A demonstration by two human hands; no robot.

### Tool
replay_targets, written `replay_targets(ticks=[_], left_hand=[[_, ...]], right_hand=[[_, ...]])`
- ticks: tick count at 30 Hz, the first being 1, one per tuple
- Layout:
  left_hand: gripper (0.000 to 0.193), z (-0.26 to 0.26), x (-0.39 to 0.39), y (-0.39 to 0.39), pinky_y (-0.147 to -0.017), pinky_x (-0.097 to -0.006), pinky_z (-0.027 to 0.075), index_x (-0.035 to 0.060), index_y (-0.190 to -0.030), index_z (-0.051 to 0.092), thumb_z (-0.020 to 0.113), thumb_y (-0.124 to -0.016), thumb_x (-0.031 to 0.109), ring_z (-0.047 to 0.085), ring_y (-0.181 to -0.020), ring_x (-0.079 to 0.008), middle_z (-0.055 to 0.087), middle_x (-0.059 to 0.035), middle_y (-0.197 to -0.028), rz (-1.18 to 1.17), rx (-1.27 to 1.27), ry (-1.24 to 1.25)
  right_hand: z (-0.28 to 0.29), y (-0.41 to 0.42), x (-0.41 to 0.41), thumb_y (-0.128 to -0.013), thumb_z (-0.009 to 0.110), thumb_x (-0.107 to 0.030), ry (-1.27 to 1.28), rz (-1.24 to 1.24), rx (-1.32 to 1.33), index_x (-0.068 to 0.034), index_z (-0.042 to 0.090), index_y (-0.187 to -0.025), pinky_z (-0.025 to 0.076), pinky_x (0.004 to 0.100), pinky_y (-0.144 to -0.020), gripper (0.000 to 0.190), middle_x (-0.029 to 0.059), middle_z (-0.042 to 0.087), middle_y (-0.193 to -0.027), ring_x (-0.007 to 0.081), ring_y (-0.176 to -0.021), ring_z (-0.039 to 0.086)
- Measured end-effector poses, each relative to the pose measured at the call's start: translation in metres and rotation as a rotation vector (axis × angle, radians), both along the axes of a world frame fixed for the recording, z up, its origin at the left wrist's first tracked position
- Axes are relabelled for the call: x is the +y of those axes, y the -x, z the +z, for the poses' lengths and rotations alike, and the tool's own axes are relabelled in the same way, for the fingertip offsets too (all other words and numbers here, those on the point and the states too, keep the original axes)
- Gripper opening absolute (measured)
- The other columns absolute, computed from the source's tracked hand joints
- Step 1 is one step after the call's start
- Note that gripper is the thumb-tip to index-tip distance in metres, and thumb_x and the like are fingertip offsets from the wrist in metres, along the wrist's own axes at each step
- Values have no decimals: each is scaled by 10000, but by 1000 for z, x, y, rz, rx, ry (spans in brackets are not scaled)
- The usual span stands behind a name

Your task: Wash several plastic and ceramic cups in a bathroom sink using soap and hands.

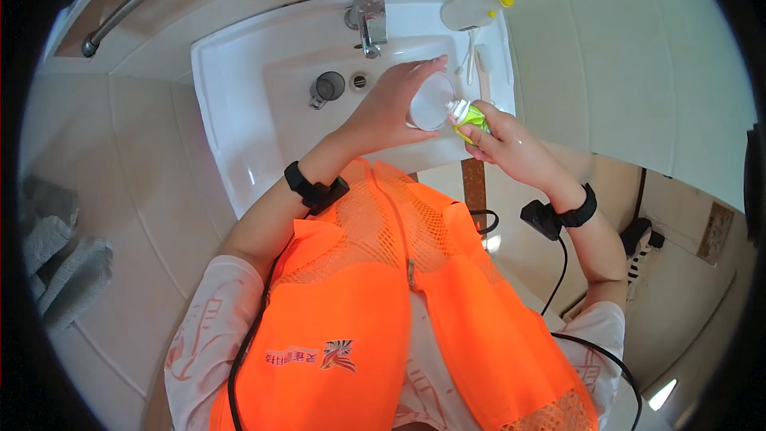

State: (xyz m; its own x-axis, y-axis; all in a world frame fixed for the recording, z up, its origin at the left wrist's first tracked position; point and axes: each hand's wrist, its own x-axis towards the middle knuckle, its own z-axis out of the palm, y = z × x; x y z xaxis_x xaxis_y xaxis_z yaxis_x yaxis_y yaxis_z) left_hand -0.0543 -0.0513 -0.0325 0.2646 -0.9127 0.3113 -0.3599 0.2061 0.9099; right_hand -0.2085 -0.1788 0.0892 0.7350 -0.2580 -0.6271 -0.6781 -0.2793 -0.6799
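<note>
My left hand [389, 105] is curved around a round, whitish cup [432, 103] near the right side of the washbasin. Its pale round face points up at me. In my right hand [508, 140] is a squeezed green-and-white tube [473, 118], its white nozzle end close to the cup's right edge. Whether the nozzle touches the cup I cannot tell. Below both hands lies the white washbasin [239, 90]. A dark, see-through mug [328, 86] with a handle rests in the bowl, left of the drain [359, 81].
A chrome faucet [372, 18] rises at the back of the basin. On the right ledge are a clear bottle with a yellow cap [470, 11], a toothbrush [483, 69] and a thin white stick [471, 60]. Grey towels [72, 269] hang at the left wall. Black cables [598, 347] trail from my wrist straps.
</note>
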Motion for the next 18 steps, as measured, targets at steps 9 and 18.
replay_targets(ticks=[9,18], left_hand=[[889,18,11,-10,-982,-435,359,72,-1404,331,793,-655,199,482,-1157,-312,526,-103,-1272,76,-200,183],[906,32,15,-12,-949,-437,366,64,-1414,332,785,-644,214,499,-1105,-317,543,-109,-1225,121,-256,144]], right_hand=[[8,-3,13,-959,538,-292,-325,-326,114,-34,534,-1015,222,218,-439,264,-50,351,-624,37,-511,287],[1,-2,18,-949,549,-317,-194,-321,87,-8,566,-874,213,226,-408,319,-56,350,-523,37,-429,291]])
